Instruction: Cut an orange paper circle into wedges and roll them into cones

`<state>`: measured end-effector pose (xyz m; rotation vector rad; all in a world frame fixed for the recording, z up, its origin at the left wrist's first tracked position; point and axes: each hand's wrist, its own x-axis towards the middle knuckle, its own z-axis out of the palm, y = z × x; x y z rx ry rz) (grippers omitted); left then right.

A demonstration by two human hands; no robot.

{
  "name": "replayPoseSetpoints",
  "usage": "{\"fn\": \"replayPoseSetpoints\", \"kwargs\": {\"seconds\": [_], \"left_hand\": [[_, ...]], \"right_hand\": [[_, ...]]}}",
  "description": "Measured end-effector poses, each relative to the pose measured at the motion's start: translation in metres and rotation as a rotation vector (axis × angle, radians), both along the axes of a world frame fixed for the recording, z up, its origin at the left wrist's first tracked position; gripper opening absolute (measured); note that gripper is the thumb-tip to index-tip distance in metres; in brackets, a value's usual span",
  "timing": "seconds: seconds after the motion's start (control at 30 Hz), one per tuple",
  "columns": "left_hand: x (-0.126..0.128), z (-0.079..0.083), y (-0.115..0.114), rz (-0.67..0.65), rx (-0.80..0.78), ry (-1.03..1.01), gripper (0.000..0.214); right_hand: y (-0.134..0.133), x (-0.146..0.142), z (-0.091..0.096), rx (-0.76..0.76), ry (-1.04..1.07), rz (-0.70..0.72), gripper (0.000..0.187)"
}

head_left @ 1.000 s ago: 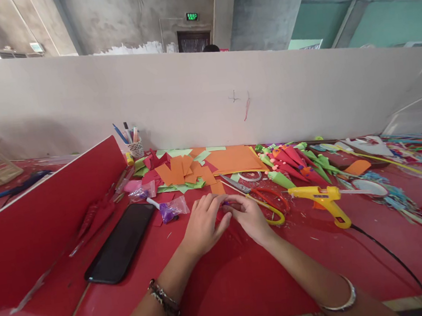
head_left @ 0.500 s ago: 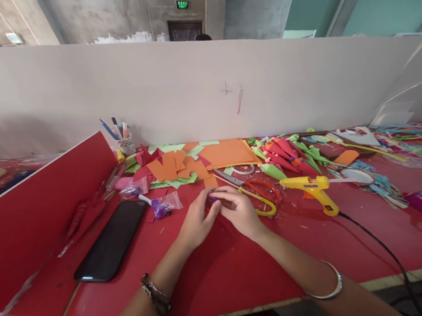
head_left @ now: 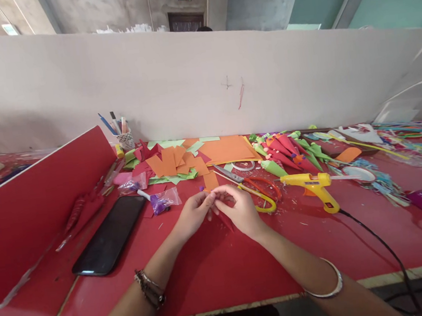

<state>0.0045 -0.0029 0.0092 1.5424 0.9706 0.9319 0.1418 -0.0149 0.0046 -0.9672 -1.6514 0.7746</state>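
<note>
My left hand (head_left: 192,214) and my right hand (head_left: 240,213) meet over the middle of the red table, fingers pinched together. Between them is a small red paper cone (head_left: 226,222), its narrow end pointing down toward me; the fingers cover most of it. A small purple bit (head_left: 201,188) shows at the left fingertips, partly hidden. Just beyond my right hand lie scissors with red handles (head_left: 265,186) and a yellow-handled pair (head_left: 268,205). An orange paper strip (head_left: 210,180) lies beyond the fingertips.
A yellow glue gun (head_left: 314,185) with a black cord lies right. Behind it are finished-looking red and green paper cones (head_left: 281,150). Orange paper pieces (head_left: 169,161) are piled at the back. Left are a phone (head_left: 109,236), a purple-filled bag (head_left: 164,200) and a red board (head_left: 50,210).
The fingers have shifted and turned the piece; the red cone's tip now shows below them. The purple bit has moved from between the hands to the left fingertips. The view tilted slightly down.
</note>
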Motion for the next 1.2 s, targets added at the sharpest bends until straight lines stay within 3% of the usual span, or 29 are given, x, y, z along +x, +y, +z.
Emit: {"fn": "replayPoseSetpoints", "kwargs": {"seconds": [0.1, 0.37, 0.53, 0.7, 0.87, 0.97, 1.2], "left_hand": [[-0.001, -0.001, 0.000, -0.013, 0.010, 0.028, 0.033], [-0.002, 0.001, 0.000, 0.008, -0.020, -0.083, 0.029], [-0.005, 0.003, 0.003, 0.180, -0.094, -0.308, 0.025], [-0.017, 0.001, 0.014, 0.355, -0.098, -0.437, 0.032], [-0.016, 0.001, 0.013, 0.312, -0.098, -0.477, 0.042], [-0.013, 0.000, 0.012, 0.292, -0.082, -0.463, 0.030], [-0.015, 0.001, 0.011, 0.344, -0.092, -0.544, 0.025]], "right_hand": [[0.002, 0.003, 0.000, 0.055, -0.059, -0.067, 0.005], [0.001, 0.003, 0.006, 0.085, -0.084, -0.040, 0.011], [0.005, 0.003, 0.006, -0.079, 0.179, -0.065, 0.009], [0.014, 0.010, 0.000, -0.196, 0.511, -0.068, 0.027], [0.011, 0.006, 0.002, -0.291, 0.517, -0.043, 0.018], [0.011, 0.006, 0.001, -0.267, 0.439, -0.059, 0.013], [0.021, 0.013, -0.013, -0.282, 0.516, -0.123, 0.029]]}}
